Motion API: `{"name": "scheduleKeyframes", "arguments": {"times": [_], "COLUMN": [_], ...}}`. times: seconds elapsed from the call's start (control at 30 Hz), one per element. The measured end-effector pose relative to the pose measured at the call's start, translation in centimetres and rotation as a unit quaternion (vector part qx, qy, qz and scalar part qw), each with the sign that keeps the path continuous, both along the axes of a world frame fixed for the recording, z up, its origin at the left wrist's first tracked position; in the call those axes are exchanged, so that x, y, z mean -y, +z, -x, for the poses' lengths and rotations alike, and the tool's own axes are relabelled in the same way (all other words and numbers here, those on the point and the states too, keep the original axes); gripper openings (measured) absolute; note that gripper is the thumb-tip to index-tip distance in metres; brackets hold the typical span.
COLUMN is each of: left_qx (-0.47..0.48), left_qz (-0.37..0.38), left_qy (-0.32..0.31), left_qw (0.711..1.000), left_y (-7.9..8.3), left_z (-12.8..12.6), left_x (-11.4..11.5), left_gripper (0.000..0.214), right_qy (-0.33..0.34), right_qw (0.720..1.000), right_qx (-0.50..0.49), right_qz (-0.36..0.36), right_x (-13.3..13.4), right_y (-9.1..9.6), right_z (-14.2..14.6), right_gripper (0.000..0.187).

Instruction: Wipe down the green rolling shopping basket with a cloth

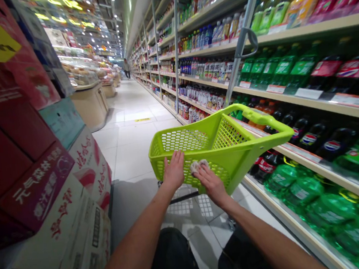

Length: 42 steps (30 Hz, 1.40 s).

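A bright green plastic shopping cart (249, 154) stands side-on in front of me, its basket walls pierced with many holes. My left hand (174, 172) rests on the near side wall by the rim, fingers stretched out and holding nothing. Against the same wall, a little to the right, my right hand (211, 185) presses a crumpled greyish-white cloth (198, 166). Part of the cloth is hidden under the fingers. The cart's handle (262, 118) points right, toward the shelves.
Shelves (317, 93) of bottled and canned drinks run along the right, close to the cart handle. Stacked drink cartons (39, 185) stand close on the left. A tiled aisle (132, 144) leads away past display counters (90, 105), with a person (126, 68) far off.
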State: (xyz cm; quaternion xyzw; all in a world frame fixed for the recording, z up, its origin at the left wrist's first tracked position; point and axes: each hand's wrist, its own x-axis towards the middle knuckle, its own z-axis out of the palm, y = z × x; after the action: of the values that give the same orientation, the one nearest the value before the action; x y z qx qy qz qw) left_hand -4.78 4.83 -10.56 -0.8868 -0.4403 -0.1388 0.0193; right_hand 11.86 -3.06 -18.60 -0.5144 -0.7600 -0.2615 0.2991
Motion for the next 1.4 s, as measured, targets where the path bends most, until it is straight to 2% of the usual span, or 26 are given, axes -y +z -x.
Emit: {"name": "scheduleKeyframes", "arguments": {"times": [0.07,0.1,0.23,0.3,0.37,0.43,0.5,0.53,0.6,0.7,0.77,0.83,0.93,1.0,1.07,1.17,1.23,1.3,1.4], "left_qx": [0.000,-0.001,-0.012,-0.016,-0.015,-0.006,0.001,0.003,-0.001,-0.010,-0.020,-0.026,-0.024,-0.023,-0.027,-0.033,-0.035,-0.036,-0.034], "left_qz": [-0.002,-0.002,0.007,0.008,0.004,-0.008,-0.017,-0.018,-0.014,-0.017,-0.023,-0.026,-0.033,-0.037,-0.035,-0.031,-0.031,-0.033,-0.039], "left_qy": [0.005,0.005,0.005,0.009,0.023,0.030,0.010,-0.002,-0.017,-0.019,-0.025,-0.021,-0.010,-0.007,-0.010,-0.013,-0.009,-0.005,-0.002], "left_qw": [1.000,1.000,1.000,1.000,1.000,0.999,1.000,1.000,1.000,1.000,0.999,0.999,0.999,0.999,0.999,0.999,0.999,0.999,0.999], "left_y": [0.1,0.2,0.5,0.6,0.8,0.9,1.0,1.0,0.9,0.7,0.7,0.6,0.5,0.4,0.5,0.7,0.8,0.8,0.6], "left_z": [-0.1,-0.1,-0.1,-0.2,-0.6,-1.5,-2.7,-3.3,-4.3,-4.7,-4.6,-4.5,-4.5,-4.6,-4.6,-4.6,-4.6,-4.6,-4.6], "left_x": [0.4,0.6,1.1,1.3,1.7,2.4,3.2,3.6,4.2,4.5,4.3,4.2,4.2,4.2,4.3,4.4,4.4,4.5,4.5], "left_gripper": [0.067,0.067,0.067,0.068,0.067,0.064,0.063,0.063,0.065,0.067,0.070,0.071,0.071,0.071,0.072,0.071,0.072,0.071,0.071], "right_qy": [-0.028,-0.038,-0.039,-0.038,-0.037,-0.041,-0.054,-0.065,-0.080,-0.072,-0.057,-0.051,-0.063,-0.078,-0.090,-0.100,-0.102,-0.093,-0.084], "right_qw": [0.999,0.999,0.996,0.994,0.996,0.998,0.998,0.997,0.996,0.993,0.992,0.994,0.996,0.995,0.993,0.987,0.984,0.990,0.993], "right_qx": [-0.009,-0.005,0.039,0.042,0.023,-0.005,-0.026,-0.030,-0.025,-0.002,0.005,-0.004,-0.035,-0.051,-0.044,-0.017,-0.013,-0.029,-0.078], "right_qz": [-0.018,-0.013,0.073,0.092,0.073,0.040,0.017,0.015,0.030,0.091,0.110,0.092,0.045,0.037,0.059,0.124,0.143,0.105,-0.028], "right_x": [-0.3,-0.2,2.2,3.5,3.9,3.3,2.4,2.2,2.5,4.8,6.4,7.2,6.6,6.1,6.4,7.7,8.5,8.6,7.8], "right_y": [1.2,1.1,-2.9,-4.0,-3.0,-0.5,1.5,1.7,0.3,-4.2,-6.0,-5.6,-2.5,-1.4,-2.3,-5.4,-5.9,-4.0,1.9], "right_z": [-0.9,-1.3,-2.0,-2.2,-2.4,-3.0,-3.8,-4.2,-4.9,-5.3,-5.5,-5.9,-7.0,-7.7,-8.0,-7.5,-7.1,-7.0,-8.0], "right_gripper": [0.037,0.037,0.036,0.036,0.039,0.042,0.044,0.044,0.043,0.039,0.037,0.038,0.042,0.043,0.042,0.038,0.036,0.037,0.043]}}
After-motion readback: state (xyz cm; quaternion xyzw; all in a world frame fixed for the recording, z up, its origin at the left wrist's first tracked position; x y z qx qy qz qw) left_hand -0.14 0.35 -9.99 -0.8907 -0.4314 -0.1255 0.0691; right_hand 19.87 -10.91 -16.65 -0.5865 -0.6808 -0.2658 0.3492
